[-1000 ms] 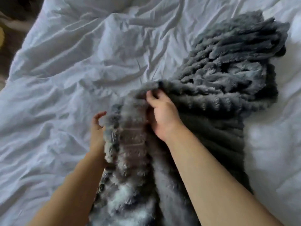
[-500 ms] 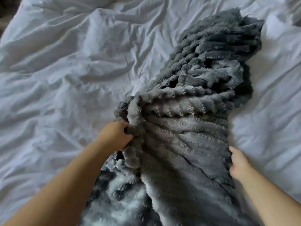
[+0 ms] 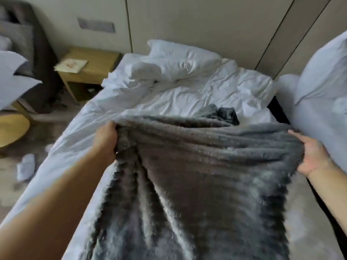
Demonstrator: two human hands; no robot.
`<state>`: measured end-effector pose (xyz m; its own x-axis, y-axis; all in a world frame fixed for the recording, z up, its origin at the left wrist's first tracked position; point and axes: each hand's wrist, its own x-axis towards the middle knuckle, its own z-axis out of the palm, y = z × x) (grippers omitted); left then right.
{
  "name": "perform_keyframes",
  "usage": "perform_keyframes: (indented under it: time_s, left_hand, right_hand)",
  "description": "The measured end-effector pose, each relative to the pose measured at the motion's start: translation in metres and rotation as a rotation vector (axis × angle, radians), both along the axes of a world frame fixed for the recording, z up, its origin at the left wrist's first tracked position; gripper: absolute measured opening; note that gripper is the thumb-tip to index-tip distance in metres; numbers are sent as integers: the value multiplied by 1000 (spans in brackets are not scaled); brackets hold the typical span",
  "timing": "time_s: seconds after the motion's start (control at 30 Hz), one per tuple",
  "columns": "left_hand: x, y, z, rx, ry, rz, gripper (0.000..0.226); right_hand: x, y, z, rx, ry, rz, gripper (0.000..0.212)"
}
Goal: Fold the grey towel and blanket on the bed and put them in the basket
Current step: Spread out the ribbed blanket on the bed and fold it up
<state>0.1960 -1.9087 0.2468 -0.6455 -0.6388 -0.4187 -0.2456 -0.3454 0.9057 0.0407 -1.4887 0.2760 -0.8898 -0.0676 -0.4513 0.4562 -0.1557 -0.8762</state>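
Your left hand and right hand each clutch the blanket by its top edge, stretched across the bed; length hangs toward you, neither hand nearer.

1. Illumination: soft, even, moderately bright light. The source is outside the frame.
2. Highlights: the white bedding is the brightest zone. Its far folds are close to washed out, though the creases remain readable.
3. Shadows: edges are soft throughout. Shallow shading lies in the folds of the blanket, and a dark gap runs beside the pillow at the right edge.
4. Blur: smear covers the whole frame. It is heaviest on the blanket pile, the left forearm and the floor.
5. Distortion: wide-angle. Seams of the wall panels lean outward toward the right edge.
6. Fine detail: the paper on the nightstand is illegible.
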Motion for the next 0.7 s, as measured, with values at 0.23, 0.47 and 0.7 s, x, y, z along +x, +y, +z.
perform_keyframes:
  time_s: [0.23, 0.47, 0.7]
  left_hand:
    - [24, -7, 155, 75, 112, -191, 18]
    - [52, 14, 173, -62, -186, -779, 62]
    - [46, 29, 210, -71, 49, -542, 19]
  right_hand:
    - [26, 41, 155, -213, 314, -92, 25]
    - [51, 84, 159, 1, -21, 228, 49]
    - [34, 116, 191, 6, 169, 132, 57]
